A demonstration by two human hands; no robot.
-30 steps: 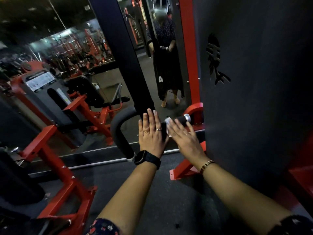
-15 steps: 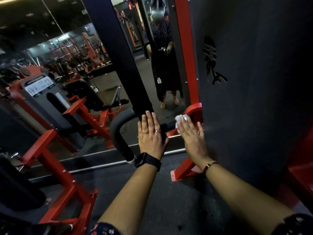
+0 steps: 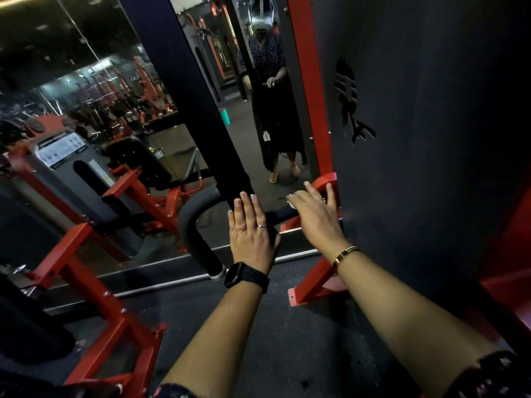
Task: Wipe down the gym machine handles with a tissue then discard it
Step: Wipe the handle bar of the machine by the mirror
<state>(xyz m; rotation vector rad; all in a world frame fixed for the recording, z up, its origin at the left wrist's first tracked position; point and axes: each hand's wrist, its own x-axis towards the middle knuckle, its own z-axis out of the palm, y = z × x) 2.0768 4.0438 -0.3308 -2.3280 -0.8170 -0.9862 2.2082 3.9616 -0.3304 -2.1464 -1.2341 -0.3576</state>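
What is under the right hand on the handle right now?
The black handle runs under the right hand. A small white edge, likely the tissue, shows by its fingers; the rest of it is covered by the hand.

The left hand (image 3: 250, 228) lies flat, fingers straight, on the black handle (image 3: 195, 234); just right of it, the right hand (image 3: 313, 214) presses a barely visible white tissue (image 3: 290, 203) onto the bar, below the red frame (image 3: 311, 81)

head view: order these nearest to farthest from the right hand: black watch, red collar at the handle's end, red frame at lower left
1. red collar, by the fingertips of the right hand
2. black watch, on the left wrist
3. red frame, far lower left
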